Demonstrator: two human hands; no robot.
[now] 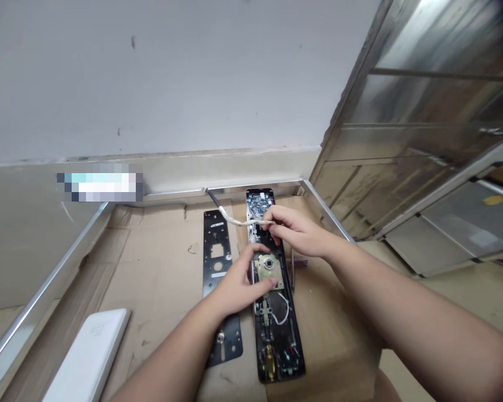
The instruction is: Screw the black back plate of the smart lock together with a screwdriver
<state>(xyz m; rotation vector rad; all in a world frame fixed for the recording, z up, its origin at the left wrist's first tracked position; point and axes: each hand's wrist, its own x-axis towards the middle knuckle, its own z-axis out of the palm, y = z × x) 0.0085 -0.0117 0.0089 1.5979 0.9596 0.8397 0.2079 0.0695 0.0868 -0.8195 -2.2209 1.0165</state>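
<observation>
A long black door-lock body (pixel 276 329) lies open on brown cardboard, with a blue circuit board (pixel 257 204) at its far end and a brass part near me. My left hand (pixel 237 285) grips a beige square module (pixel 269 271) in the middle of the lock, thumb and fingers round it. My right hand (pixel 295 229) pinches a whitish cable (pixel 235 219) just above the lock's upper part. The cable runs left to a dark tip near the metal rail.
A flat black mounting plate (pixel 217 262) lies left of the lock. A white panel (pixel 90 357) rests at the lower left. A metal rail (pixel 251 187) frames the cardboard (pixel 159 268). A wall stands behind, and a steel rack (pixel 423 139) stands to the right.
</observation>
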